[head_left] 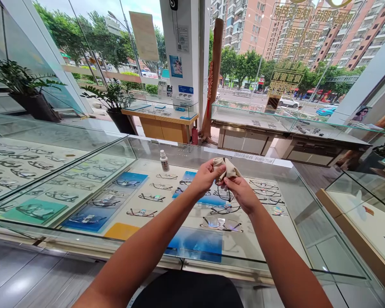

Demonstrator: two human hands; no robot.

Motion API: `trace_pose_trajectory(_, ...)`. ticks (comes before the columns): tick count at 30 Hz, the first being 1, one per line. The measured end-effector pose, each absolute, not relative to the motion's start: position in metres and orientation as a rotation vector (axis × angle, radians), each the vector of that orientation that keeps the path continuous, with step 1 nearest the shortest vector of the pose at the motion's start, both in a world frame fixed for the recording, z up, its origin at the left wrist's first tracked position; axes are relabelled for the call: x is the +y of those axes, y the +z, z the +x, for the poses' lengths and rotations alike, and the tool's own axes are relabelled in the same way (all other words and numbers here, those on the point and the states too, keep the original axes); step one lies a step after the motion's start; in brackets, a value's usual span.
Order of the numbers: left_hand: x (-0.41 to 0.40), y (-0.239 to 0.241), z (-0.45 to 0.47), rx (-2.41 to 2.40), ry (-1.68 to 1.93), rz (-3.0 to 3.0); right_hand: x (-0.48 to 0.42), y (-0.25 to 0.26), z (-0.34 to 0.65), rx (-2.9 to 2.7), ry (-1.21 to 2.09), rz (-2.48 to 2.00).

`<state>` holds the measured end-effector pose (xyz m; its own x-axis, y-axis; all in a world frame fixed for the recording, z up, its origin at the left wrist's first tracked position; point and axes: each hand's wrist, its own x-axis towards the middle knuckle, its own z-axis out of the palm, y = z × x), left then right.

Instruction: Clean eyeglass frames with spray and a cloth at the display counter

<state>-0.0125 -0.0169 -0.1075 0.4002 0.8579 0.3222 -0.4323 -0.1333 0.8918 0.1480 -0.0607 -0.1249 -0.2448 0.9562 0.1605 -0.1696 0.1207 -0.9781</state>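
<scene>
Both hands meet above the glass counter around a beige cleaning cloth [232, 170]. My left hand [208, 174] is closed, its thumb pressed on the cloth's left part. My right hand [242, 191] pinches at the cloth's lower right edge with thumb and fingers. A thin dark curved piece, like an eyeglass temple [223, 196], shows just below the fingers; whether it belongs to glasses folded inside the cloth or to a pair in the case, I cannot tell. Left of the hands, a small white spray bottle [164, 162] stands upright on the glass top.
Under the glass, a display case [259, 248] holds rows of eyeglasses [221, 224] on white, blue and orange sheets. More glass cases stand at left, right and by the windows. Potted plants [115, 102] and a wooden trunk [213, 77] rise behind.
</scene>
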Motion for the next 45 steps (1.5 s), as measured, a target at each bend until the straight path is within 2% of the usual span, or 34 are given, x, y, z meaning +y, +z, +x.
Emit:
trace_pose_trajectory(3, -0.014, -0.112, -0.008, 0.543, 1.266, 1.206, -0.063, -0.126, 0.145, -1.405, 1.315, -0.88)
trace_pose_trajectory(7, -0.008, -0.107, -0.017, 0.458, 1.142, 1.142, -0.064, -0.118, 0.153, -1.467, 1.235, -0.94)
trace_pose_trajectory(14, 0.012, -0.102, -0.042, 0.364, 1.113, 1.084, -0.069, -0.101, 0.171, -1.673, 0.9, -0.89)
trace_pose_trajectory(23, 0.02, -0.096, -0.086, 0.586, 0.532, 1.201, -0.092, -0.08, 0.18, -2.263, -0.217, -1.123)
trace_pose_trajectory(29, 0.014, -0.103, -0.076, 0.518, 0.342, 1.272, -0.096, -0.046, 0.176, -2.73, -0.783, -0.994)
trace_pose_trajectory(33, 0.01, -0.109, -0.066, 0.464, 0.224, 1.333, -0.089, -0.032, 0.17, -2.865, -0.918, -0.857)
trace_pose_trajectory(39, 0.008, -0.11, -0.053, 0.45, 0.435, 1.354, -0.072, -0.033, 0.161, -2.803, -0.928, -0.882)
trace_pose_trajectory(45, 0.01, -0.112, -0.051, 0.48, 0.43, 1.308, -0.066, -0.035, 0.162, -2.754, -1.024, -0.897)
